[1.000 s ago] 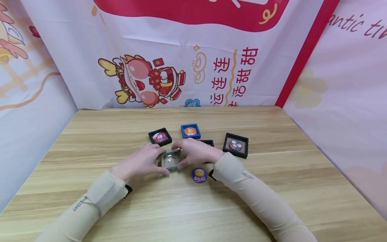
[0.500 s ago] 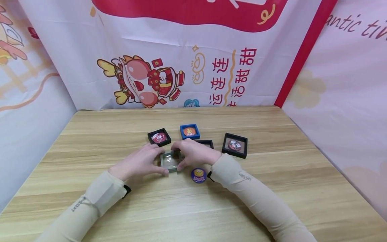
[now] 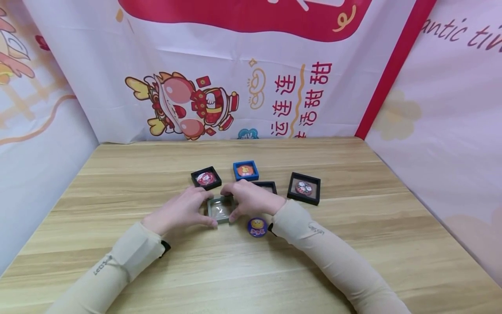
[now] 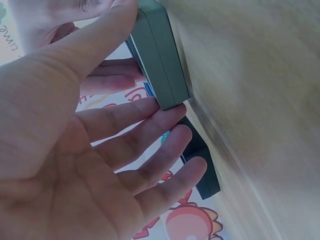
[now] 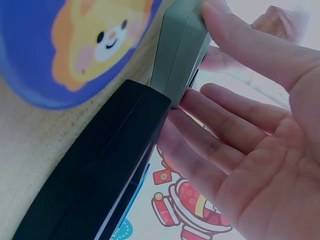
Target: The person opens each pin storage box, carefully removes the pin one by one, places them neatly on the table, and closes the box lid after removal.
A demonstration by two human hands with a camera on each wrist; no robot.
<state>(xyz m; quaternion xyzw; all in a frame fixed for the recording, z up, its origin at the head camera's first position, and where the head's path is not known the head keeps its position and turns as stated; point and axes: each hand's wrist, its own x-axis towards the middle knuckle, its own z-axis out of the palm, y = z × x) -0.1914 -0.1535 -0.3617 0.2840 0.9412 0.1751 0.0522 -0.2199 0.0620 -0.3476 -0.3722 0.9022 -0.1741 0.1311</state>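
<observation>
A small square grey-green display frame [image 3: 211, 212] with a clear film window lies on the table between both hands. My left hand [image 3: 183, 209] holds its left side, thumb at the near corner and fingertips at the far one. My right hand [image 3: 252, 198] holds the right side in the same way. In the left wrist view, the thumb and first fingers touch the frame's edge [image 4: 161, 60]; the other fingers stay off it. A round purple-blue badge [image 3: 257, 227] with a yellow cartoon animal lies just right of the frame. Beside it, a black frame [image 5: 95, 160] is partly hidden beneath my right hand.
Behind the hands stand a black frame [image 3: 206, 178] with a red badge and a blue frame [image 3: 246, 170] with an orange badge. To the right lies another black frame [image 3: 304, 188] holding a badge. Printed cloth [image 3: 219, 52] hangs along the wooden table's [image 3: 219, 274] back and sides.
</observation>
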